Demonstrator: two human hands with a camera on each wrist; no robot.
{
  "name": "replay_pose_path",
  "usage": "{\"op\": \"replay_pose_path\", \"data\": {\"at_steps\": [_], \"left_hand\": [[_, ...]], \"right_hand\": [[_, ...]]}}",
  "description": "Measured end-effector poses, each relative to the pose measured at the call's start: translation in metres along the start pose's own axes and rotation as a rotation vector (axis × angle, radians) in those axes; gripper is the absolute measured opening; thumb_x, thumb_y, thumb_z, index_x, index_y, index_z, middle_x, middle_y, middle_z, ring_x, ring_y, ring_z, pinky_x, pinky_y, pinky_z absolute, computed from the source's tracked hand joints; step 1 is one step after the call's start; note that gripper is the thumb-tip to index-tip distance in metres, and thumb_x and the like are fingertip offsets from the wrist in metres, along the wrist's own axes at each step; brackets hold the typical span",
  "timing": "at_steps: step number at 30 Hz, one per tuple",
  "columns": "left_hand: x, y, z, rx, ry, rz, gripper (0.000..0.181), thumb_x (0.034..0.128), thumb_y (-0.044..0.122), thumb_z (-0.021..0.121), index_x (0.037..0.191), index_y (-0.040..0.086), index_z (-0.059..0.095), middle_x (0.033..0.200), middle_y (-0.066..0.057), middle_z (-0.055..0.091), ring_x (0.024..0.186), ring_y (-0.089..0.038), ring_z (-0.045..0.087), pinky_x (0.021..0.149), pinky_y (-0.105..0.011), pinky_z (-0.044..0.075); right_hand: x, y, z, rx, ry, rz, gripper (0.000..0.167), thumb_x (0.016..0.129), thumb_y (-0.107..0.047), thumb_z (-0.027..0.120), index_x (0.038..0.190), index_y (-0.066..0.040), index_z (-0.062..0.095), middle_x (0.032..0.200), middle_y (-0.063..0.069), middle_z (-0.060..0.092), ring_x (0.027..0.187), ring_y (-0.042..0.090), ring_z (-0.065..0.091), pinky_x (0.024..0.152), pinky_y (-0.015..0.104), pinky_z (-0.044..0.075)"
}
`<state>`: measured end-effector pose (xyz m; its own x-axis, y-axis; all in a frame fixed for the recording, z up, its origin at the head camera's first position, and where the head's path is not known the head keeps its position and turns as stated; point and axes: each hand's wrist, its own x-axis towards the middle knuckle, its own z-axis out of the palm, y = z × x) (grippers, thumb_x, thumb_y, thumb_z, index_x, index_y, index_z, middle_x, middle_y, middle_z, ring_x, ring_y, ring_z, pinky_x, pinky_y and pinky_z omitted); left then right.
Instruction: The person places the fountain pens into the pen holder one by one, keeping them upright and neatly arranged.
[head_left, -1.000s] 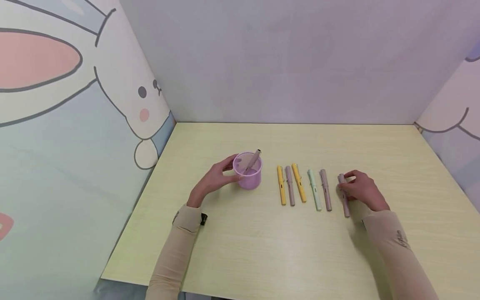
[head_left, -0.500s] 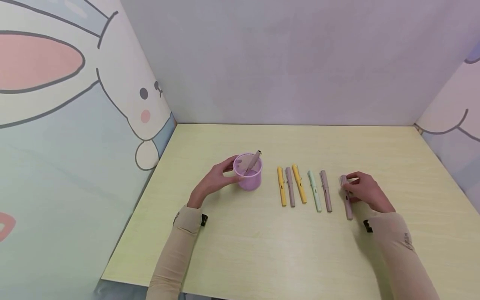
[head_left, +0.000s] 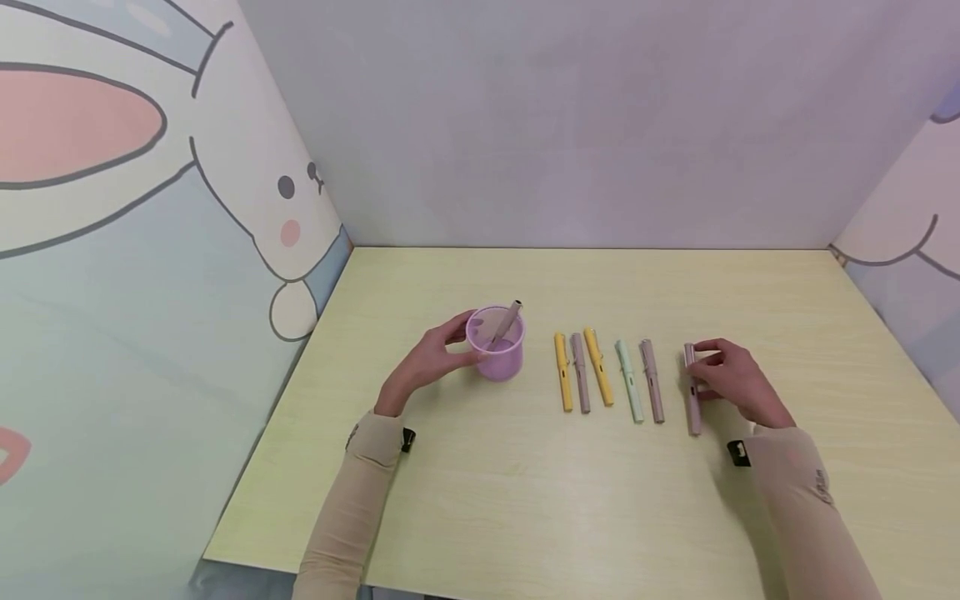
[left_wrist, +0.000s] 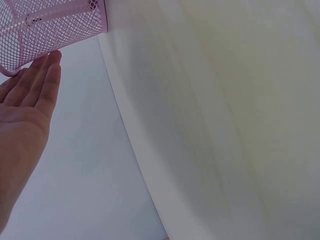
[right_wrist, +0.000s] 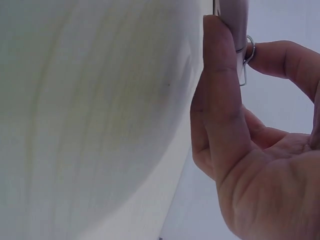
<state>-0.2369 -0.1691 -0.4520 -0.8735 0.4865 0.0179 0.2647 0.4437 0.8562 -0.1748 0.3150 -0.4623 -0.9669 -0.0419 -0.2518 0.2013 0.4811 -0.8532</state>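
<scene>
My left hand [head_left: 433, 357] holds a pink-purple mesh pen holder [head_left: 501, 365] by its left side, thumb in front and fingers behind. In the left wrist view its fingers [left_wrist: 46, 90] lie along the mesh wall [left_wrist: 60, 32]. One mauve pen [head_left: 507, 325] leans inside the holder, its end above the rim. At the right, my right hand [head_left: 738, 382] pinches another mauve pen [head_left: 693, 410] near its upper part. That pen's wire clip [right_wrist: 251, 50] shows in the right wrist view, between thumb and fingers.
Between the hands lie a yellow pen [head_left: 563, 375], a mauve pen [head_left: 581, 377], a second yellow pen [head_left: 599, 368], a mint pen [head_left: 630, 383] and a further mauve pen [head_left: 652, 383], roughly side by side. The pale wooden table [head_left: 525, 508] meets walls at the back and left.
The pen in my right hand has shifted slightly right and turned a little straighter. My right wrist has moved slightly right. The left hand and the pen holder stay put.
</scene>
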Motion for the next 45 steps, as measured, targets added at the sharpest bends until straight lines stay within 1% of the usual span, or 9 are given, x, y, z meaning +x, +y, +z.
{"op": "replay_pose_path", "data": {"at_steps": [7,11,19,25,32,37,45], "left_hand": [[0.0,0.001,-0.001,0.001,0.0,0.0,0.081,0.094,0.035,0.076,0.161,0.012,0.038,0.155,-0.011,0.049,0.136,-0.032,0.051,0.114,-0.049,0.041],[0.0,0.001,-0.001,0.001,0.001,-0.003,0.081,0.0936,0.036,0.076,0.161,0.011,0.037,0.154,-0.011,0.049,0.136,-0.032,0.051,0.114,-0.05,0.041],[0.0,0.0,0.0,-0.007,-0.004,0.006,0.081,0.0937,0.036,0.075,0.161,0.011,0.037,0.154,-0.012,0.049,0.136,-0.033,0.051,0.114,-0.05,0.041],[0.0,0.0,0.0,-0.002,0.004,0.016,0.081,0.0937,0.037,0.075,0.161,0.011,0.038,0.154,-0.011,0.05,0.135,-0.032,0.052,0.113,-0.048,0.042],[-0.001,0.0,0.0,-0.006,0.002,0.016,0.081,0.0932,0.038,0.076,0.161,0.012,0.039,0.154,-0.01,0.05,0.135,-0.032,0.052,0.113,-0.048,0.043],[-0.001,-0.001,0.0,-0.007,0.0,0.017,0.081,0.0934,0.038,0.076,0.161,0.012,0.039,0.154,-0.011,0.05,0.135,-0.032,0.052,0.113,-0.048,0.043],[-0.002,0.0,0.0,-0.004,0.0,0.009,0.082,0.0936,0.039,0.076,0.161,0.011,0.038,0.154,-0.01,0.049,0.135,-0.032,0.052,0.113,-0.048,0.042]], "right_hand": [[0.0,-0.003,0.002,0.049,0.025,-0.064,0.055,0.103,-0.007,0.056,0.146,0.019,0.033,0.116,0.027,0.051,0.084,0.007,0.063,0.072,0.036,0.064],[-0.001,-0.007,0.005,0.059,0.037,-0.078,0.055,0.103,-0.006,0.057,0.146,0.017,0.034,0.114,0.026,0.052,0.083,0.006,0.063,0.072,0.037,0.064],[-0.001,-0.015,0.013,0.087,0.05,-0.107,0.054,0.103,-0.006,0.057,0.147,0.016,0.035,0.114,0.025,0.052,0.084,0.006,0.062,0.071,0.035,0.064],[0.002,-0.016,0.017,0.104,0.06,-0.123,0.053,0.103,-0.006,0.057,0.148,0.014,0.035,0.111,0.021,0.053,0.085,0.007,0.061,0.072,0.036,0.064],[0.004,-0.018,0.023,0.126,0.057,-0.137,0.053,0.104,-0.006,0.057,0.149,0.013,0.035,0.113,0.023,0.052,0.086,0.008,0.06,0.072,0.035,0.064],[0.003,-0.023,0.027,0.132,0.059,-0.157,0.052,0.105,-0.006,0.057,0.149,0.012,0.036,0.113,0.022,0.051,0.087,0.008,0.059,0.071,0.034,0.064],[0.007,-0.028,0.036,0.175,0.055,-0.176,0.053,0.105,-0.009,0.058,0.15,0.009,0.037,0.117,0.023,0.051,0.088,0.008,0.061,0.073,0.037,0.064]]}}
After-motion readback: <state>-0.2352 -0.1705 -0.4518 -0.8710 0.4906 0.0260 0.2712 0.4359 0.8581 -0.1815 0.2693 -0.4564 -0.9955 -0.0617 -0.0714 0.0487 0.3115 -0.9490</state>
